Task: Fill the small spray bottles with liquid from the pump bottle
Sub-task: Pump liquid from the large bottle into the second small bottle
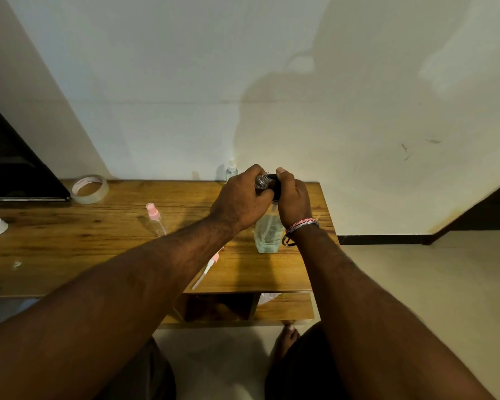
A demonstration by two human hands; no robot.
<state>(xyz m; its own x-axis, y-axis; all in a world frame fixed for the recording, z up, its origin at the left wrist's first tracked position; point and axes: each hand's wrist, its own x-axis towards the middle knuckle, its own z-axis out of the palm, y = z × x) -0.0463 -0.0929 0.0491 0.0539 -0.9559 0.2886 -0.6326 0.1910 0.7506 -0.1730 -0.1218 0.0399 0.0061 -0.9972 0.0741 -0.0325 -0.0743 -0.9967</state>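
- Clear plastic is what the pump bottle (267,232) is made of; it stands on the wooden desk (70,226) near the right edge, about a third full of a pale liquid.
- A small clear spray bottle (261,181) is held in the grip of the left hand (240,200), fingers curled round it, tilted against the black pump head (276,187).
- The pump head is gripped by the right hand (293,197), fingers wrapped over its top.
- Liquid could be spilled onto the desk if the small neck slips off the nozzle during a press; the fill level inside it cannot be told.
- The pump bottle could be tipped off the nearby edge by an off-centre push.
- A pink-capped spray bottle (155,219) appears empty; another spray bottle (231,170) stands by the wall.
- A loose pink sprayer (207,268) lies near the front edge.
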